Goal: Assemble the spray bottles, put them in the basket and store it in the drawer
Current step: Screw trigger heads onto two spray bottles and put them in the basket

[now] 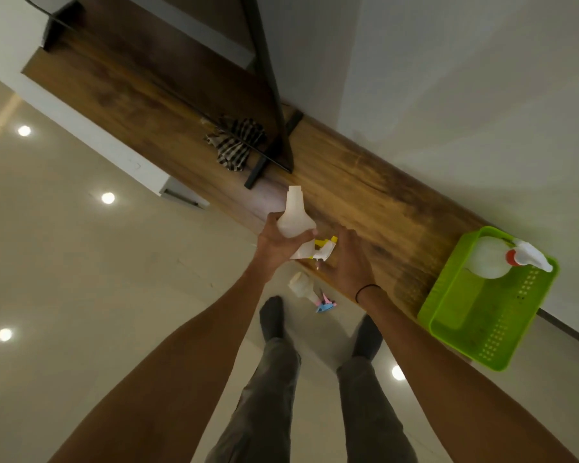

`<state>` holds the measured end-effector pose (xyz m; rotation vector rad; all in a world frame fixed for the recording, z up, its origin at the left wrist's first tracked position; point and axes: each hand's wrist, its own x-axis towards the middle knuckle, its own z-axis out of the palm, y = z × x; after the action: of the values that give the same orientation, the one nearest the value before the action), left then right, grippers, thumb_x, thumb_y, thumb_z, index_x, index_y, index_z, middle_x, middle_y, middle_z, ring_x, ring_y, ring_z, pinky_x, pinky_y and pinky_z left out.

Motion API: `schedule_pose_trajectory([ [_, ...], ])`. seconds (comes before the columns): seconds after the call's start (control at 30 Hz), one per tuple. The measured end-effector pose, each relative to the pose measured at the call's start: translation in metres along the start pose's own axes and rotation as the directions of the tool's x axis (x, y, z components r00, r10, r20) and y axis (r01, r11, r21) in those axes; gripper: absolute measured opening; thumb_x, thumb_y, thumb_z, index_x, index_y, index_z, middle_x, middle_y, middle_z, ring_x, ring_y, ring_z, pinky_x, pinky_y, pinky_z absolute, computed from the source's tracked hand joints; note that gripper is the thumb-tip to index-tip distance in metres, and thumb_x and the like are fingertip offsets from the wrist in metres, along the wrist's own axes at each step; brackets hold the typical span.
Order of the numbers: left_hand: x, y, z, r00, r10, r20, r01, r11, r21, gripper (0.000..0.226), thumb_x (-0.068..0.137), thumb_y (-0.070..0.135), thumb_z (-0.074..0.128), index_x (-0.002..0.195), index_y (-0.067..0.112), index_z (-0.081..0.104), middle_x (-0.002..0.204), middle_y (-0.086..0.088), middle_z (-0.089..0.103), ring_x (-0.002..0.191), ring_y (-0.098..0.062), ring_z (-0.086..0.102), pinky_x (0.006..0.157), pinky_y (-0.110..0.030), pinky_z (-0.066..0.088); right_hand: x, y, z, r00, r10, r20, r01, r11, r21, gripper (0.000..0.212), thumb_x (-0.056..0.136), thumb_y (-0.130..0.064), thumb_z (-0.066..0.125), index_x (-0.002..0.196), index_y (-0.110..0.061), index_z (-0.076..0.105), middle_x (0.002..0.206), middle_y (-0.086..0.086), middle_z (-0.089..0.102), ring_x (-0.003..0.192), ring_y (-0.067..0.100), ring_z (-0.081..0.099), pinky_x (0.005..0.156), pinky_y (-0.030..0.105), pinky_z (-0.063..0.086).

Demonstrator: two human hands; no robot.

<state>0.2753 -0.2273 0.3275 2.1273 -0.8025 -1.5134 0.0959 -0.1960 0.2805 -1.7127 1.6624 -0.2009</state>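
Along the wooden shelf (365,195) that runs diagonally against the white wall, the person works with both bare arms stretched forward. Just over the shelf's front edge, the left hand (278,240) has its fingers wrapped around the body of a white spray bottle (295,217), whose open neck points away from the person with no head fitted. Beside it, also at the shelf's front edge, the right hand (348,262) is spread with its fingers loose and apart, gripping nothing; a thin black band circles its wrist. Between the two hands, a white trigger head with a yellow nozzle (325,248) shows against the shelf, partly hidden by the held bottle, so what supports it cannot be told. At the shelf's near end sits a green plastic basket (475,329), overhanging the edge, and inside it lies an assembled bottle with a red-collared white sprayer (502,259). Below the shelf, on the glossy floor near the person's dark-socked feet, lies another bottle with a pink and blue sprayer (310,292). Farther along the shelf, a striped cloth (236,143) is bunched beside a black metal frame (274,128).
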Motion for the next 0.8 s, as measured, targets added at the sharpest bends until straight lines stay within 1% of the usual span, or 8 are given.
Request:
schedule_pose_trajectory([
  [0.13,0.002,-0.012,-0.016,1.0,-0.005,0.002,0.004,0.998,0.056,0.104,0.054,0.059,0.094,0.143,0.034,0.045,0.128,0.006,0.057,0.12,-0.02,0.059,0.091,-0.045,0.063,0.011,-0.015,0.022,0.997,0.05,0.054,-0.031,0.952,-0.305,0.075,0.086,-0.053,0.075,0.147,-0.026,0.04,0.15,0.02,0.04,0.133,0.04,0.045,0.101,0.05,0.051],
  [0.23,0.004,-0.016,-0.02,1.0,0.009,-0.002,-0.009,0.997,0.082,0.104,0.054,0.058,0.094,0.142,0.035,0.045,0.127,0.007,0.057,0.12,-0.02,0.059,0.092,-0.044,0.063,0.019,-0.02,0.035,0.986,0.122,0.114,-0.074,0.933,-0.352,0.062,0.09,-0.045,0.072,0.14,-0.039,0.036,0.153,0.019,0.028,0.135,0.045,0.041,0.094,0.056,0.054],
  [0.3,0.005,-0.018,-0.021,1.0,0.023,0.002,-0.023,0.996,0.084,0.102,0.055,0.056,0.094,0.142,0.035,0.046,0.127,0.007,0.058,0.12,-0.02,0.059,0.092,-0.044,0.063,0.02,-0.02,0.038,0.986,0.139,0.091,-0.096,0.923,-0.373,0.06,0.09,-0.04,0.073,0.138,-0.041,0.037,0.154,0.017,0.026,0.135,0.045,0.04,0.093,0.057,0.053],
  [0.5,0.004,-0.016,-0.018,0.998,0.044,0.034,-0.048,0.989,0.139,0.099,0.063,0.051,0.094,0.145,0.033,0.042,0.128,0.004,0.055,0.121,-0.023,0.057,0.099,-0.045,0.059,0.021,-0.011,0.016,0.978,0.2,0.05,-0.15,0.855,-0.497,0.073,0.089,-0.051,0.068,0.145,-0.023,0.033,0.152,0.023,0.027,0.135,0.046,0.037,0.101,0.052,0.049],
  [0.53,0.004,-0.016,-0.017,0.998,0.051,0.042,-0.057,0.986,0.155,0.099,0.065,0.05,0.094,0.146,0.032,0.041,0.128,0.005,0.054,0.12,-0.022,0.057,0.1,-0.043,0.059,0.02,-0.006,0.011,0.975,0.224,0.012,-0.192,0.859,-0.475,0.069,0.089,-0.044,0.071,0.143,-0.021,0.034,0.151,0.025,0.026,0.134,0.048,0.039,0.1,0.051,0.049],
  [0.6,0.003,-0.015,-0.014,0.996,0.067,0.063,-0.078,0.981,0.178,0.097,0.069,0.046,0.093,0.147,0.03,0.039,0.127,0.005,0.052,0.119,-0.021,0.056,0.1,-0.037,0.057,0.018,0.003,-0.003,0.958,0.274,-0.09,-0.288,0.896,-0.339,0.06,0.088,-0.015,0.073,0.138,-0.021,0.04,0.149,0.025,0.027,0.124,0.049,0.047,0.088,0.049,0.053],
  [0.7,0.003,-0.014,-0.006,0.99,0.114,0.08,-0.128,0.969,0.211,0.095,0.071,0.041,0.093,0.148,0.029,0.039,0.126,0.007,0.049,0.117,-0.018,0.053,0.1,-0.036,0.056,0.013,0.019,-0.029,0.933,0.289,-0.216,-0.328,0.929,-0.17,0.062,0.084,0.014,0.06,0.133,-0.022,0.049,0.151,0.022,0.023,0.115,0.048,0.051,0.075,0.045,0.054],
  [0.8,0.004,-0.01,0.002,0.983,0.15,0.108,-0.174,0.948,0.267,0.097,0.068,0.036,0.095,0.147,0.028,0.039,0.127,0.008,0.046,0.117,-0.017,0.05,0.102,-0.038,0.055,0.008,0.029,-0.062,0.911,0.228,-0.342,-0.266,0.962,-0.068,0.065,0.08,0.019,0.055,0.133,-0.02,0.058,0.157,0.025,0.02,0.119,0.05,0.054,0.091,0.048,0.058],
])
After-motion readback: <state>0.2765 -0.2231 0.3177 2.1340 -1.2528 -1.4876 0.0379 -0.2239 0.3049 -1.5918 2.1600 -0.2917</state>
